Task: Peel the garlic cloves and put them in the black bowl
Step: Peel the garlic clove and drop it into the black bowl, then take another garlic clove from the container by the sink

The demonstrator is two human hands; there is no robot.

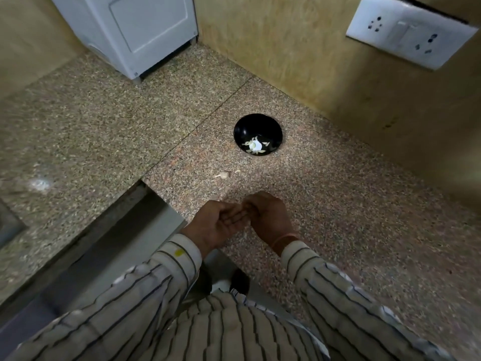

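Granite table [351, 209], speckled and crossed by a thin seam, fills most of the view and meets a tan wall [281, 48] at the back and on the right. A white appliance [130, 29] stands on the table at the far left corner, against the wall, and a white socket plate [406, 32] is fixed to the wall at upper right. Two striped sleeves [338, 295] reach in from the near edge. The left hand [217, 225] lies turned partly palm-up with its fingers curled inward. The right hand [269, 217] is held back-up just beside it, its fingers bent down to meet those of the left. Both hover low over the near part of the table. The spot where the fingertips come together is blurred and covered, so I cannot tell whether either hand pinches a clove or nothing at all. An orange band [283, 239] circles the right wrist. The black bowl [240, 127] sits upright on the table, well beyond the hands and near the right wall; in its bottom lie pale garlic pieces [256, 146] with some thin scraps round them. Between bowl and hands, a garlic clove [223, 175] rests on the table, with a smaller pale bit [237, 171] just to its right.
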